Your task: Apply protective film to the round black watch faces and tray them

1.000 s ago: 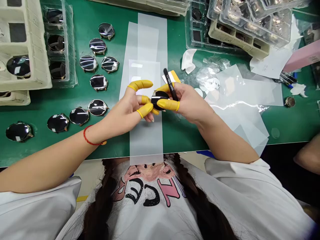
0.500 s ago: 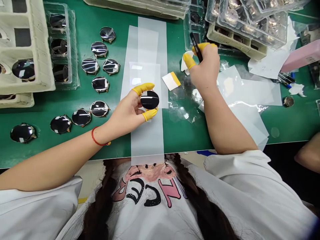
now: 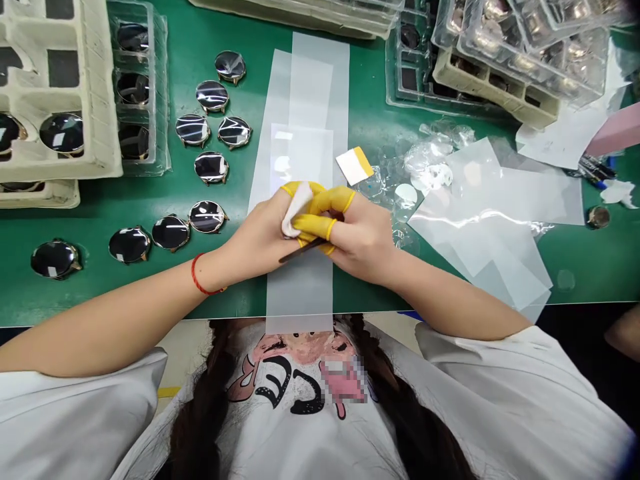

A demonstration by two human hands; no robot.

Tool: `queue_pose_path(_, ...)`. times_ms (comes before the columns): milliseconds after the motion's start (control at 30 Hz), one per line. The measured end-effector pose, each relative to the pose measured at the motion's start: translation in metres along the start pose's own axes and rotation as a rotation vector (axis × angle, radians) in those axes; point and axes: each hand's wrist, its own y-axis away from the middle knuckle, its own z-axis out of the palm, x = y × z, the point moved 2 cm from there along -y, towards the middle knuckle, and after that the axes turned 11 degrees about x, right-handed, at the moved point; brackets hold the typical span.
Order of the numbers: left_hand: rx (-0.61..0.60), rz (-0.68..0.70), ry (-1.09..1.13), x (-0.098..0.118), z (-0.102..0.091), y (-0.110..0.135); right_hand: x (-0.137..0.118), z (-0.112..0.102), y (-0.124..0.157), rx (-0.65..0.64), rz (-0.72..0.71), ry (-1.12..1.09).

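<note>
My left hand and my right hand meet over the translucent sheets. Yellow finger cots cover several fingertips. My left fingers are closed round a round watch head, now hidden behind the cloth and my right fingers. A folded white cloth is pinched in my right hand and pressed against the watch head. Slim black tweezers also stick out of my right hand, their tip pointing left. Several watch heads with glossy black faces lie on the green table to the left of my hands.
A white and yellow pad lies just beyond my right hand. Clear film scraps and loose sheets spread to the right. Trays of watch heads stand at left; stacked clear trays stand at back right.
My right hand has come from the back right to my left hand, bringing the white cloth and tweezers. The cloth now covers the watch head. The whole view has shifted slightly.
</note>
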Motion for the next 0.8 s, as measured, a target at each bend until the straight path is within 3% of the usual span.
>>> queue_pose_path(100,0.012,-0.088,0.119,0.000,0.003,0.002,0.017,0.006,-0.004,0.079,0.106,-0.015)
queue_pose_path(200,0.063,-0.172,0.247,0.000,0.006,0.002,0.026,0.004,-0.003,0.203,0.088,-0.064)
queue_pose_path(400,0.041,-0.149,0.156,-0.001,0.003,0.000,0.008,0.011,0.007,0.110,-0.005,0.014)
queue_pose_path(633,0.034,-0.169,0.237,-0.004,0.008,0.003,0.033,0.013,-0.007,0.291,0.147,-0.056)
queue_pose_path(733,0.031,-0.170,0.277,0.001,0.008,0.004,0.044,0.003,-0.010,0.404,0.176,-0.164)
queue_pose_path(800,0.052,-0.177,0.277,0.003,0.006,0.002,0.055,-0.009,-0.015,0.381,0.282,-0.206)
